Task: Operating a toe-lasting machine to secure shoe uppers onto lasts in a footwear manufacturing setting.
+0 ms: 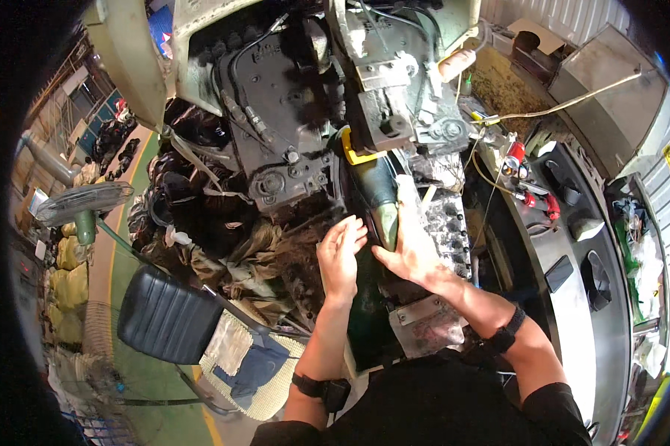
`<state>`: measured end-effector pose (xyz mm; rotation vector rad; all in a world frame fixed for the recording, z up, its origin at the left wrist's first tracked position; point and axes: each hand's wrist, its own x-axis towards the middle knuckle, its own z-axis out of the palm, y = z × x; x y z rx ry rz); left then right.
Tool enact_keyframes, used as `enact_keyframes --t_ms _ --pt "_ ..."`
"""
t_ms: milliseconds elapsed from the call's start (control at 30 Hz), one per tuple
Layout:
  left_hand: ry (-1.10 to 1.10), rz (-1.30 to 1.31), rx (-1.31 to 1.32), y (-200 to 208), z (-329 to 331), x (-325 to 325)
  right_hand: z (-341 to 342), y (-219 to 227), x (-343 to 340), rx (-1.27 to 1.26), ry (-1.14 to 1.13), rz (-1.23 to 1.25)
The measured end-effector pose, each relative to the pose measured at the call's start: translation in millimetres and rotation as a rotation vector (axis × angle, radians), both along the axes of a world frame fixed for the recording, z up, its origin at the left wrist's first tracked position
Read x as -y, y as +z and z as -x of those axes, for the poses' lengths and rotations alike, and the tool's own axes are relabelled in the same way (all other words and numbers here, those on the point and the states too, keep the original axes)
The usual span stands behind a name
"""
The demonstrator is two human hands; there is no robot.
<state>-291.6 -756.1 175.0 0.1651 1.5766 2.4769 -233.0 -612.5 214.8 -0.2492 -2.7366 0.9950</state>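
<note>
- The big dark machine [264, 152] is filling 12 o'clock, the workbench [573, 316] curving along 3 to 4 o'clock, and the black chair [167, 316] sitting down at 8.
- Here at the middle, a dark piece [372, 182], looking like a shoe with a green end, is lying under the machine's right-hand unit, its long axis running from 11 o'clock to 5, green end pointing back toward the person.
- The right hand [415, 253] is the nearer one: it's holding that green end, fingers stretching up the right side, thumb tucking in below; the piece is lying at its 11 o'clock.
- The left hand [340, 259] is hanging open and empty, fingers slightly curling, the green end sitting near, at its 1 to 2 o'clock.
- A yellow bracket [363, 155] is sitting at the piece's 11 o'clock end.
</note>
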Motion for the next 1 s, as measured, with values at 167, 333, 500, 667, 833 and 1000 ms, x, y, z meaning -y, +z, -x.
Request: enact_keyframes --t_ms 167,333,500,667,833,1000 --pt "0.191 0.025 -0.15 42.3 -6.8 -4.2 -52.4 44.9 -17.6 0.132 0.05 1.024" --pt "-0.139 -0.071 -0.216 82.5 -39.4 -13.6 -173.9 21.8 -21.8 -0.213 0.16 0.305" --pt "-0.335 -0.065 -0.411 91.7 -99.9 -58.8 -238.9 -12.7 -33.3 -0.472 0.091 -0.002" --pt "-0.479 -0.28 -0.294 93.9 -141.1 -112.9 -277.8 -19.7 -55.3 -0.556 0.011 0.077" --pt "-0.625 -0.08 -0.233 92.5 -179.5 -164.4 -330.6 -42.3 -85.2 -0.557 -0.11 0.047" --pt "-0.659 -0.067 0.188 64.8 -222.7 -247.7 -399.5 -62.9 -125.6 -0.619 -0.205 0.213"
